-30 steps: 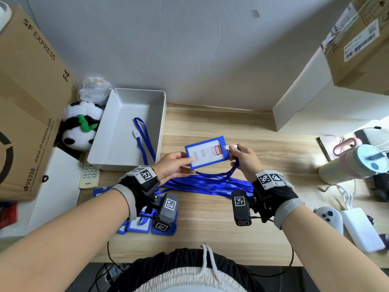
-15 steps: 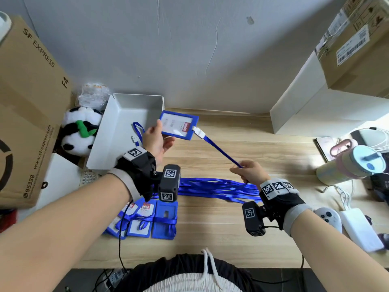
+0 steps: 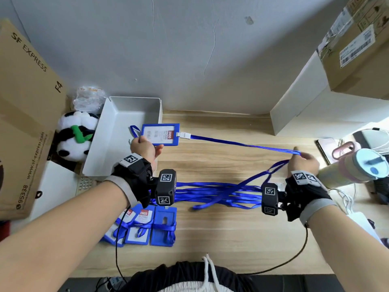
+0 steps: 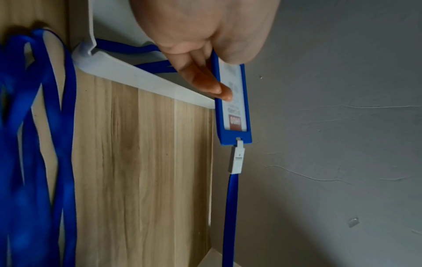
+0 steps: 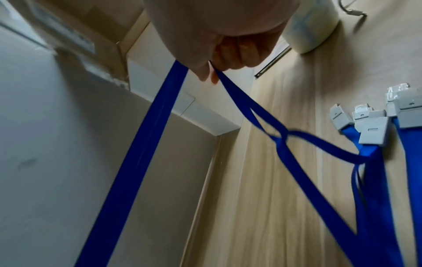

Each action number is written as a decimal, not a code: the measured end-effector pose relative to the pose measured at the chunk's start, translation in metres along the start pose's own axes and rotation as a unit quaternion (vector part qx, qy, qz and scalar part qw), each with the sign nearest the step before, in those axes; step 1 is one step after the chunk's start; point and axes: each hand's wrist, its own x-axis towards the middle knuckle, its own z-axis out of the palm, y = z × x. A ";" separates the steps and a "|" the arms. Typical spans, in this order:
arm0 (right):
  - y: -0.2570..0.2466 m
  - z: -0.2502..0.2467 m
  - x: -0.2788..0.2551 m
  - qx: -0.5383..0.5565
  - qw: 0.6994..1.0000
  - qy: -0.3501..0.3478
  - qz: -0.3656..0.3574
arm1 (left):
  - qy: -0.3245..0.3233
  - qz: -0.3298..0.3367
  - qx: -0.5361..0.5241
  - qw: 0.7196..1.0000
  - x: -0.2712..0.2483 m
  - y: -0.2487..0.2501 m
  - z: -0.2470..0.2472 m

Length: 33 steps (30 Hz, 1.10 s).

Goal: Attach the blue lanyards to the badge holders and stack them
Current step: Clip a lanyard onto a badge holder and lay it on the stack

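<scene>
My left hand (image 3: 145, 147) grips a blue badge holder (image 3: 161, 134) by its left end, over the edge of the white tray (image 3: 117, 110); fingers (image 4: 205, 81) press its face. A white clip (image 3: 183, 135) joins the holder (image 4: 235, 108) to a blue lanyard (image 3: 242, 144) stretched taut across the table. My right hand (image 3: 303, 160) pinches that lanyard (image 5: 141, 144) at its far end, near the right side. The strap's slack loop (image 3: 273, 169) drops to a pile of loose lanyards (image 3: 216, 194). Three finished holders wrapped in lanyards (image 3: 147, 226) lie near the front left.
A second lanyard (image 3: 134, 130) lies in the tray. A panda toy (image 3: 73, 135) and cardboard box (image 3: 25, 114) stand left. White boxes (image 3: 315, 114), a tumbler (image 3: 357, 169), phone (image 3: 326, 146) and cables crowd the right. Loose lanyard clips (image 5: 374, 122) lie on the wood.
The hands have drawn apart: the left carried the holder back over the tray, the right slid out along the lanyard to the right, pulling the strap taut.
</scene>
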 end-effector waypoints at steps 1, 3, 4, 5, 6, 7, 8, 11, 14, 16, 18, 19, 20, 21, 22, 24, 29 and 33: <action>0.002 0.000 0.007 0.015 1.000 -0.005 0.024 | 0.009 0.000 -0.001 1.000 0.003 0.000 0.000; 0.007 0.004 0.018 0.039 0.996 -0.047 0.058 | 0.019 -0.002 -0.003 1.000 0.010 0.000 0.001; 0.009 0.008 0.021 0.040 0.994 -0.075 0.061 | 0.021 -0.004 -0.002 1.000 0.013 0.000 0.002; 0.010 0.013 0.022 0.035 0.992 -0.108 0.056 | 0.020 -0.007 0.002 1.000 0.015 -0.001 0.004; 0.011 0.018 0.021 0.023 0.987 -0.150 0.047 | 0.018 -0.009 0.011 1.000 0.017 -0.003 0.006; 0.010 0.023 0.017 0.007 0.979 -0.201 0.037 | 0.014 -0.008 0.024 1.000 0.019 -0.005 0.008; 0.007 0.028 0.010 -0.011 0.965 -0.261 0.026 | 0.007 -0.007 0.038 0.999 0.020 -0.008 0.012; -0.008 0.034 -0.017 -0.072 0.900 -0.429 -0.015 | -0.047 0.004 0.080 0.996 0.014 -0.016 0.019; -0.033 0.032 -0.046 -0.087 0.842 -0.529 -0.057 | -0.143 0.030 0.147 0.978 0.002 -0.022 0.024; -0.047 0.033 -0.063 -0.077 0.805 -0.583 -0.076 | -0.214 0.057 0.203 0.954 -0.008 -0.027 0.026; -0.058 0.034 -0.074 -0.078 0.771 -0.623 -0.105 | -0.295 0.093 0.249 0.918 -0.020 -0.029 0.031; -0.062 0.035 -0.079 -0.085 0.755 -0.639 -0.121 | -0.333 0.109 0.275 0.895 -0.027 -0.029 0.033; -0.066 0.035 -0.084 -0.090 0.739 -0.654 -0.134 | -0.371 0.123 0.298 0.871 -0.034 -0.027 0.034; -0.070 0.036 -0.087 -0.093 0.726 -0.666 -0.143 | -0.410 0.135 0.319 0.844 -0.042 -0.025 0.035; -0.073 0.036 -0.091 -0.094 0.714 -0.677 -0.150 | -0.446 0.141 0.337 0.817 -0.049 -0.023 0.036; -0.077 0.036 -0.097 -0.099 0.696 -0.692 -0.164 | -0.503 0.135 0.363 0.773 -0.062 -0.019 0.036; -0.080 0.036 -0.110 -0.093 0.696 -0.685 -0.194 | -0.532 0.099 0.365 0.757 -0.075 -0.014 0.035; -0.076 0.032 -0.115 -0.086 0.712 -0.668 -0.197 | -0.502 0.094 0.380 0.772 -0.073 -0.016 0.029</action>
